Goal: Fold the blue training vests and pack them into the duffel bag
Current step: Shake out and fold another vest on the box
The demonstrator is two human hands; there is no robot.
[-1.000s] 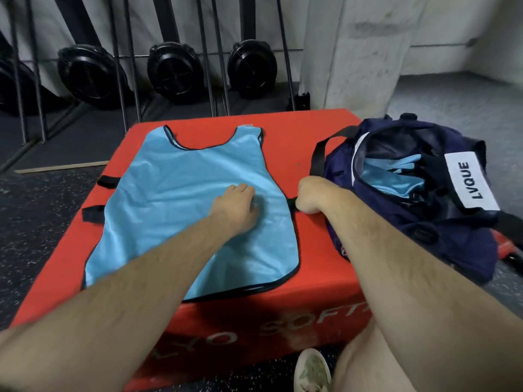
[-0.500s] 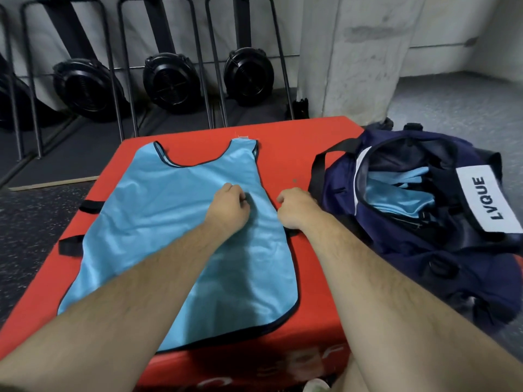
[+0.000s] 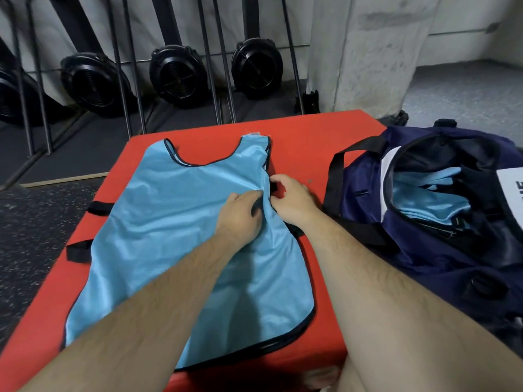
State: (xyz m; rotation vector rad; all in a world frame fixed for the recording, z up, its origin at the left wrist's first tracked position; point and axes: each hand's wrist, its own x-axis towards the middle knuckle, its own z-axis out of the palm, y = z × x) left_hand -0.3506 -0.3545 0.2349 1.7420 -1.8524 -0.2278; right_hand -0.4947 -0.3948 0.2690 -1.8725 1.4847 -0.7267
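The blue vest (image 3: 169, 227) is laid flat on the red surface (image 3: 325, 142), neck far, hem near, its right edge pinched by the curled fingers of the left hand (image 3: 240, 219) and right hand (image 3: 294, 202).

1. The shiny light-blue fabric training vest (image 3: 158, 222) had black piping (image 3: 203, 164) and black side straps (image 3: 99, 207).
2. The soft padded box (image 3: 325, 131) was plain red.
3. The fabric duffel bag (image 3: 410, 250) was navy, with black handles (image 3: 336, 171) and a white label (image 3: 509, 188).
4. The rubber floor (image 3: 34, 222) was dark grey, flecked white.

Red pad (image 3: 311, 142): blue vest (image 3: 169, 222) flat on top; duffel bag (image 3: 424, 250) rt.
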